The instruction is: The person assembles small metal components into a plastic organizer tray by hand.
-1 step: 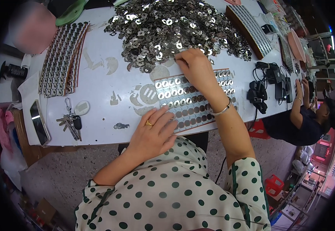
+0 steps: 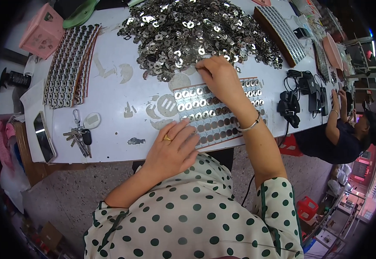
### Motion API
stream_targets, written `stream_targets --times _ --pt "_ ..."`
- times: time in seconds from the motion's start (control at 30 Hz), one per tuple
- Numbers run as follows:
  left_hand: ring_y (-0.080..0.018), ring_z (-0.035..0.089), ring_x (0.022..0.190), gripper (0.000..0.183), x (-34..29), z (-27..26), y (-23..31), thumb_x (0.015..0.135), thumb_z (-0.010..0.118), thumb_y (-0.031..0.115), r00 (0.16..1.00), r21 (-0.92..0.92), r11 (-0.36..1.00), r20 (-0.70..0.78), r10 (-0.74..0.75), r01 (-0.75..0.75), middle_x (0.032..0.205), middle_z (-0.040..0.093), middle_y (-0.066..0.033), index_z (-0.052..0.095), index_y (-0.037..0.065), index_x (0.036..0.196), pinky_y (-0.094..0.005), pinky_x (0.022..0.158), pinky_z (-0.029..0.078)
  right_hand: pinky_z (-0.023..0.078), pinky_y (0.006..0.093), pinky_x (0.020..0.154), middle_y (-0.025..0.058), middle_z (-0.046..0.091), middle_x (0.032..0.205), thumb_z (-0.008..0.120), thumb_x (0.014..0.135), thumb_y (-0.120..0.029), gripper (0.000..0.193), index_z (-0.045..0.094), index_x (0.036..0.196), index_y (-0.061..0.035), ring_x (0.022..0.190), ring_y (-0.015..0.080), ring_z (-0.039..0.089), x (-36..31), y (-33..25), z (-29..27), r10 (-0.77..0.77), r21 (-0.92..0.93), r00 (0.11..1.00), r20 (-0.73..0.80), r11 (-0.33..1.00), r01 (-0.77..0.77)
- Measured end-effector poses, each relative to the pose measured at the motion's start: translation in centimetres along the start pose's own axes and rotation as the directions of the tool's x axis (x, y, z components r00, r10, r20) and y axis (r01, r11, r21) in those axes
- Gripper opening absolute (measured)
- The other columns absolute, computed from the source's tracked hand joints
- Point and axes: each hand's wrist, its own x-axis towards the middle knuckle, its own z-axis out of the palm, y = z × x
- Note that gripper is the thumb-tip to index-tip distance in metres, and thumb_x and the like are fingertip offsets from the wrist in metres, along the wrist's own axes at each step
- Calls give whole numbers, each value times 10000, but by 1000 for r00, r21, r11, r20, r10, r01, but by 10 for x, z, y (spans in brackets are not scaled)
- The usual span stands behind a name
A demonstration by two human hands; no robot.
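A flat tray [image 2: 216,125] with rows of round recesses lies before me. Shiny metal pieces with cut-out centres fill many recesses in its upper rows; the lower rows show dark round recesses. My left hand [image 2: 173,144] rests at the tray's near left corner, fingers stretched out and slightly apart, holding nothing. Above the tray's far edge is my right hand [image 2: 216,75], its thumb and fingers pinched together at the near side of a big heap of small metal pieces [image 2: 188,34]. Whatever is between those fingertips is too small to make out. My right forearm covers part of the tray.
Stacked filled trays [image 2: 69,69] stand at left, another stack [image 2: 278,34] at far right. A phone [image 2: 44,136], keys [image 2: 81,138] and a pink basket [image 2: 43,34] lie leftward. Black cabled devices [image 2: 289,108] sit at right. Another person [image 2: 339,134] works beyond the right edge.
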Motion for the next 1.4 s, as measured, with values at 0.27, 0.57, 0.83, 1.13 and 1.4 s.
stream_targets --times 0.27,0.57,0.83,1.13,1.4 --pt "-311 619 1177 481 17 -13 -7 799 796 97 977 -174 984 -201 -72 36 1184 662 -103 621 56 1244 -445 1020 457 519 239 707 6 692 916 729 927 -66 205 673 1122 -36 835 75 635 -26 -24 -31 348 725 880 323 507 -466" --pt "-216 663 871 132 46 -29 -14 885 766 150 945 -360 920 -216 -245 156 906 724 -24 726 91 996 -363 907 451 511 207 690 17 687 967 711 954 -39 172 657 1117 -32 821 69 624 -72 -54 -36 174 817 800 574 -182 -547" --pt "-255 655 912 161 32 -21 -6 878 775 140 923 -562 754 46 -383 341 948 726 -53 718 70 1012 -360 912 461 524 216 648 7 688 896 720 948 -29 166 678 1109 -32 741 65 624 -99 -61 -36 235 816 798 554 34 -577" --pt "-255 617 1158 283 5 -5 -5 829 774 133 998 -13 999 -47 32 -33 1148 647 -72 660 51 1075 -418 978 462 489 272 633 52 660 819 730 908 -52 115 688 1009 -18 674 89 578 -106 -60 -35 333 469 836 436 709 -527" --pt "-261 622 1183 374 -6 0 2 781 836 306 998 93 994 -27 64 -61 1224 666 -99 699 52 1019 -440 1014 460 543 379 670 116 663 876 722 849 -9 180 676 1019 -42 806 290 684 -114 -79 -31 243 355 936 254 877 -324"
